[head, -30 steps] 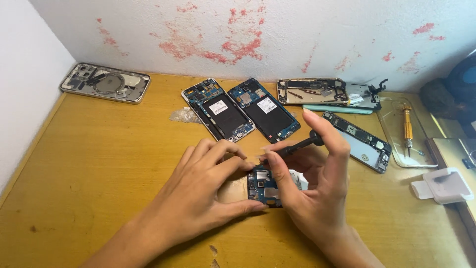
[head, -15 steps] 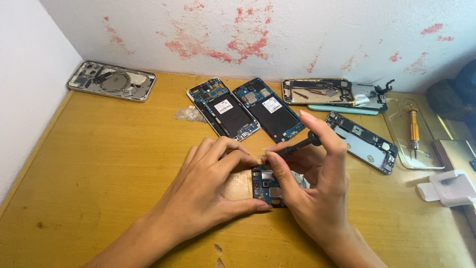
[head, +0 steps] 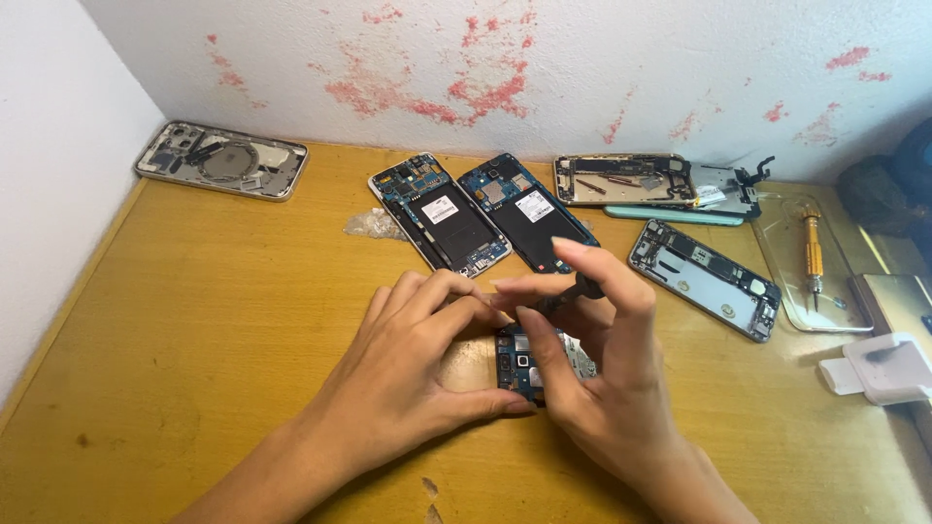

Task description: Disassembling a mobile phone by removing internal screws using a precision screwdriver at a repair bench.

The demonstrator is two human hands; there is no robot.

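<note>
A small opened phone (head: 516, 367) with its blue circuit board showing lies on the wooden table (head: 194, 320), mostly covered by my hands. My left hand (head: 408, 378) rests over its left side, thumb pressed along its lower edge, holding it down. My right hand (head: 592, 378) pinches a thin black screwdriver (head: 573, 291) between thumb and fingers, with its tip pointing down onto the board. The tip itself is hidden behind my fingers.
Two opened phones (head: 439, 213) (head: 524, 210) lie side by side behind my hands. Another stripped frame (head: 704, 277) lies to the right, a gold one (head: 621, 180) at the back, a silver one (head: 221, 160) far left. A yellow screwdriver (head: 813, 254) rests on a clear case; a white charger (head: 879, 369) sits right.
My hands stay on the small phone with only slight shifts of the fingers and screwdriver. The camera view has moved a little.
</note>
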